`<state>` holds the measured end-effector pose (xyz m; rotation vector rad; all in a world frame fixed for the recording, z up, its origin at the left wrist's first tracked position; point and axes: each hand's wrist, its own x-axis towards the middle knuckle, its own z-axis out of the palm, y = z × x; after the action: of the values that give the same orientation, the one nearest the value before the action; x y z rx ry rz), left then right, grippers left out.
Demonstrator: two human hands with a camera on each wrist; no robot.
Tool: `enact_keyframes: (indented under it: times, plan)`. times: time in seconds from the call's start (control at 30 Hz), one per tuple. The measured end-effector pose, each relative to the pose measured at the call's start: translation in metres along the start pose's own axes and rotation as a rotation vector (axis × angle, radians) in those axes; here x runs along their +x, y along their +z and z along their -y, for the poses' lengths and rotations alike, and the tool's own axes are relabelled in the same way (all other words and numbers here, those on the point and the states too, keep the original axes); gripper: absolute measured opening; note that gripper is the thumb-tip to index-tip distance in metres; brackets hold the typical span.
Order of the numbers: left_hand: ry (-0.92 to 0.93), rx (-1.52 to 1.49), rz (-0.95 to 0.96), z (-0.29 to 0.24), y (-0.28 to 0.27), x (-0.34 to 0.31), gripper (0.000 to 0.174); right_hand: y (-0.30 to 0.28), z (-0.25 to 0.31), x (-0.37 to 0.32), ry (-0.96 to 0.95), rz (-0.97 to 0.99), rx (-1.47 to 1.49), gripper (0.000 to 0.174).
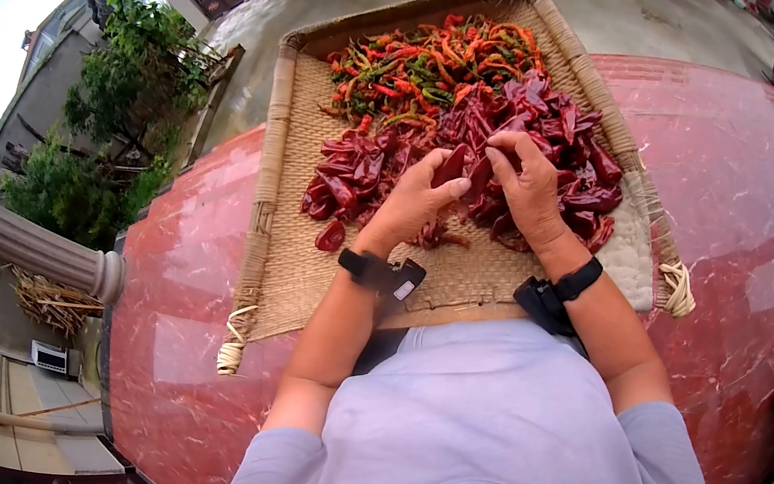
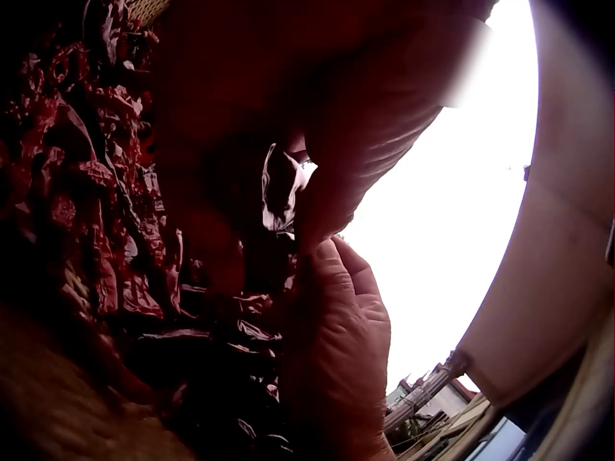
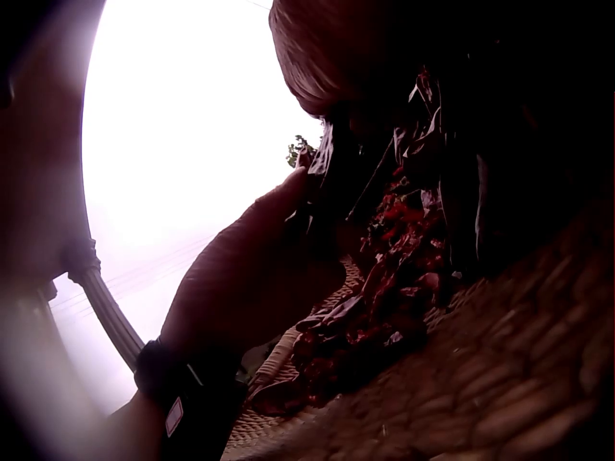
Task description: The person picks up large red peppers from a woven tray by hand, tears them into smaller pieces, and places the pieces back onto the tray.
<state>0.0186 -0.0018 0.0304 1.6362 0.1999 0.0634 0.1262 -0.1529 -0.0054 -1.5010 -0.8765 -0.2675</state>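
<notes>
Over the pile of dark red dried peppers, both hands meet, fingertips close together. A dark red dried pepper is pinched between the thumb and fingers of my left hand. My right hand has its thumb and index finger curled at another dark red pepper piece, beside the first; I cannot tell whether the two pieces are joined. Seen from the left wrist, the right hand reaches up to the left fingers, mostly in shadow. The right wrist view shows the left hand against bright sky.
A woven tray with a raised rim bears the peppers. Smaller orange, red and green chilies lie at its far end. Pale cloth lies at its right side. Beneath is a glossy red stone surface; a grey column stands left.
</notes>
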Motion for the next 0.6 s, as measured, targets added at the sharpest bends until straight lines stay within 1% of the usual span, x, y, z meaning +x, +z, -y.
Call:
enact_keyframes:
  times: [0.03,0.13,0.2,0.27,0.33,0.37,0.4,0.5,0.53,0.6]
  plan:
    - [-0.016,-0.019,0.002,0.007,-0.003,0.002,0.040,0.000,0.001,0.000,0.041,-0.007,0.003,0.014]
    - [0.019,-0.003,-0.027,0.010,-0.003,-0.002,0.033,0.000,-0.001,0.000,0.044,0.029,0.000,0.013]
    - [-0.006,0.013,-0.126,0.012,-0.009,-0.002,0.029,0.000,0.001,-0.001,0.047,0.006,0.034,0.013]
    - [0.073,0.021,-0.262,0.010,-0.011,-0.005,0.021,0.000,-0.001,-0.001,0.037,-0.037,0.046,0.013]
    - [0.135,-0.004,-0.459,0.017,-0.022,-0.002,0.019,0.000,-0.011,0.000,0.017,-0.099,0.037,0.014]
    - [0.133,-0.024,-0.571,0.020,-0.027,-0.003,0.018,0.000,-0.014,0.000,0.020,-0.111,0.025,0.015]
    - [0.176,-0.030,-0.653,0.021,-0.033,-0.003,0.019,-0.001,-0.015,0.001,0.033,-0.107,0.023,0.015]
    - [0.188,0.011,-0.980,0.026,-0.045,-0.001,0.023,-0.002,-0.014,0.000,0.058,-0.097,0.016,0.016]
    - [0.194,0.031,-0.979,0.028,-0.053,-0.001,0.031,-0.002,-0.015,0.000,0.052,-0.092,0.010,0.016]
    - [0.146,0.030,-1.096,0.030,-0.054,0.001,0.047,-0.002,-0.016,-0.001,0.051,-0.085,0.003,0.016]
